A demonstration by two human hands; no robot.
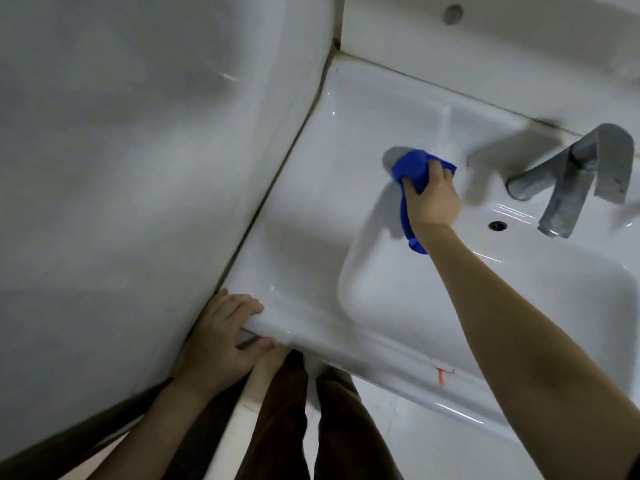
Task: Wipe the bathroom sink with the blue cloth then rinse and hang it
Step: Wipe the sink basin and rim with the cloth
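Wiping the sink [304, 216] with the blue cloth [412, 168]

Reaching forward over the basin, the right hand [433, 199] is pressing the bunched blue cloth down on the flat white ledge of the sink, just beyond the basin's back left corner and to the left of the metal faucet [568, 178]. Its fingers [437, 171] are curling tightly round the cloth, gripping the wad from above, and a loose tail of the cloth is hanging under the wrist and trailing over the basin's edge. The cloth is lying near the faucet but not touching it.

The left hand [218, 337] is gripping the front left corner of the sink, right beside the grey wall [138, 168]; its fingers are bending over the top of the rim and the thumb is pressing against the front edge below.

A small round overflow hole [497, 225] is showing in the basin's back wall under the faucet spout. An orange mark [440, 374] is showing on the sink's front face. Below the rim, the person's dark brown trousers [287, 410] are standing out against the pale floor [415, 455]
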